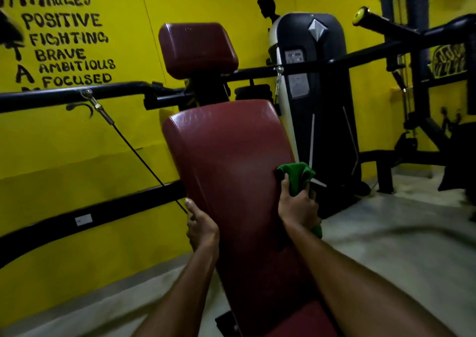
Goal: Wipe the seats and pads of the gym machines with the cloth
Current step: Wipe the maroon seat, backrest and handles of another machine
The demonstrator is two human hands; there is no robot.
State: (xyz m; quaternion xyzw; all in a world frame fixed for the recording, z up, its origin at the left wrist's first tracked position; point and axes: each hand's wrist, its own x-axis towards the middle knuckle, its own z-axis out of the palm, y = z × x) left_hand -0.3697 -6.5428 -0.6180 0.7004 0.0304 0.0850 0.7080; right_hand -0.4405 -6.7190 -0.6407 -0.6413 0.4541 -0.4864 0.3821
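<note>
A long maroon back pad (pixel 231 161) of a gym machine slopes up in front of me, with a maroon head pad (pixel 197 49) above it and a bit of the maroon seat (pixel 304 321) at the bottom. My right hand (pixel 298 207) grips a bunched green cloth (pixel 296 175) against the pad's right edge. My left hand (pixel 202 224) holds the pad's left edge, thumb pointing up and fingers curled behind it.
Black machine arms (pixel 77 94) cross behind the pad, and a thin cable (pixel 139 156) runs down on the left. A black and white weight-stack housing (pixel 311 91) stands to the right. More black frames (pixel 417 120) fill the far right. Yellow walls (pixel 77 140) surround a grey floor (pixel 386 238).
</note>
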